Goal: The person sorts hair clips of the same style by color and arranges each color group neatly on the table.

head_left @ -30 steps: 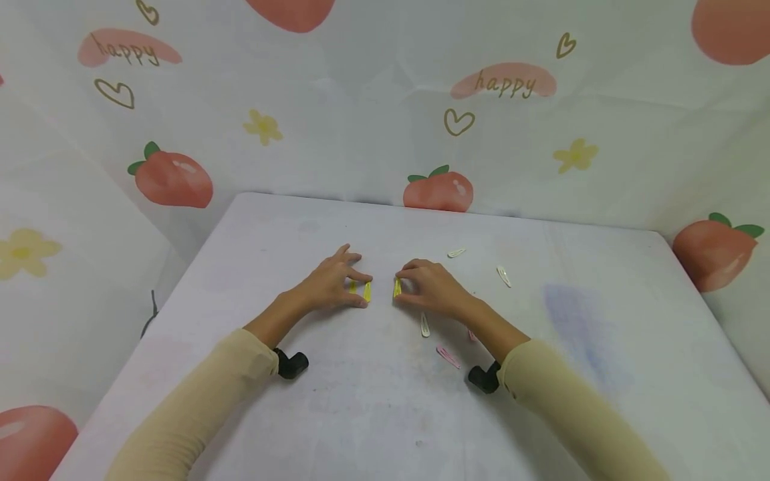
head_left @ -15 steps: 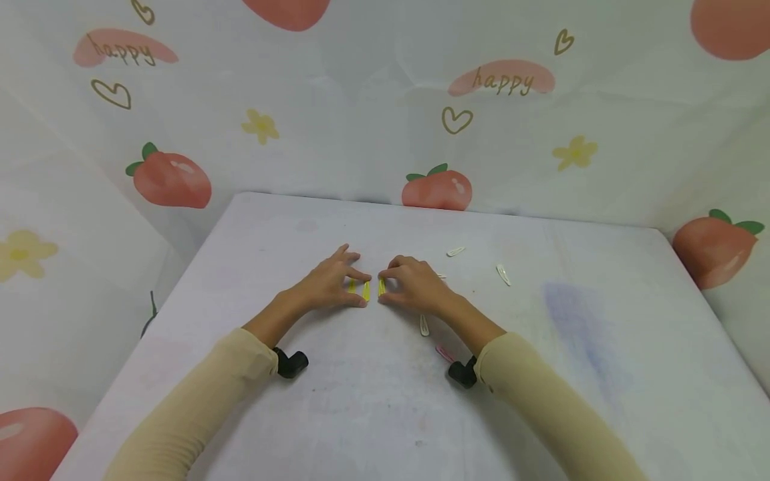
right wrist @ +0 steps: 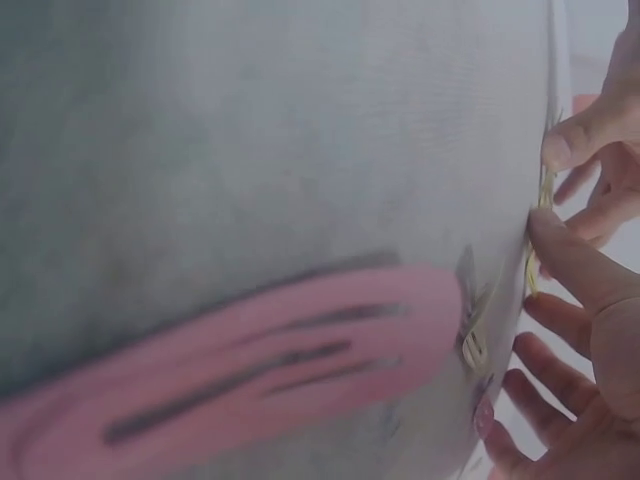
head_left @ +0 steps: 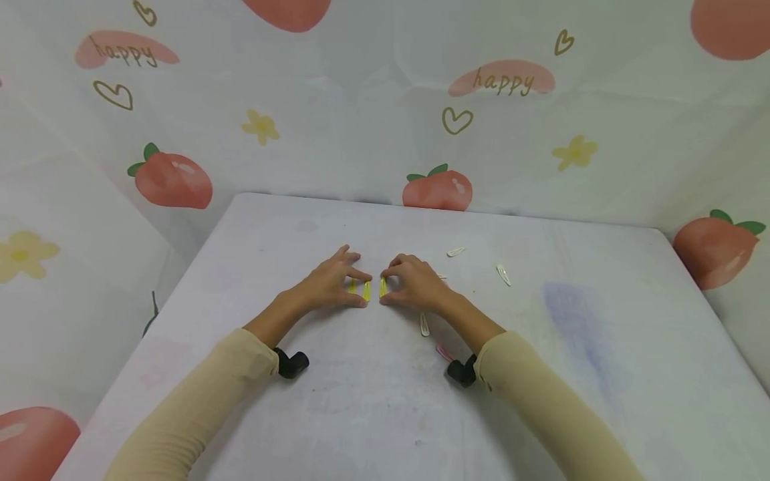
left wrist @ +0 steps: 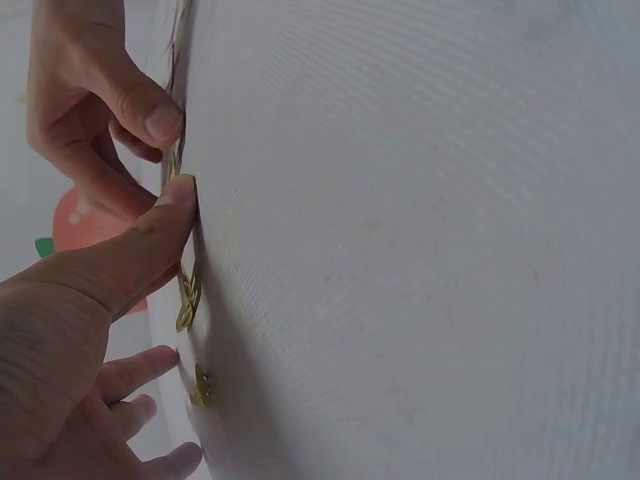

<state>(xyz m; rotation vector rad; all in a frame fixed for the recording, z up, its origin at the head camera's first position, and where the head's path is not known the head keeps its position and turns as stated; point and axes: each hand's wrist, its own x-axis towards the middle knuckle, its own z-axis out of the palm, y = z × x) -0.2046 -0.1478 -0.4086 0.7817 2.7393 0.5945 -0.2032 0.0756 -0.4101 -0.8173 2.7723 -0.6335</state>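
Note:
My left hand (head_left: 329, 282) pinches a yellow snap hair clip (head_left: 366, 291) by its two ends, between thumb and forefinger, with the other fingers spread. Under that palm a second yellow clip (head_left: 352, 286) lies on the table, partly hidden. Just to the right, my right hand (head_left: 416, 284) holds another yellow hair clip (head_left: 382, 288) the same way, upright in the head view and parallel to the left one, with a narrow gap between them. In the left wrist view, yellow clips (left wrist: 188, 300) show below the left thumb.
White clips lie around the right hand: one behind (head_left: 456, 252), one farther right (head_left: 503, 275), one below the palm (head_left: 424, 325). A pink clip (right wrist: 250, 360) looms large near the right wrist camera. The white table (head_left: 361, 414) meets a printed cloth backdrop (head_left: 337, 120).
My right hand has moved left with its yellow clip, closing most of the distance to the left hand, then nearly stopped. The left hand has stayed in place.

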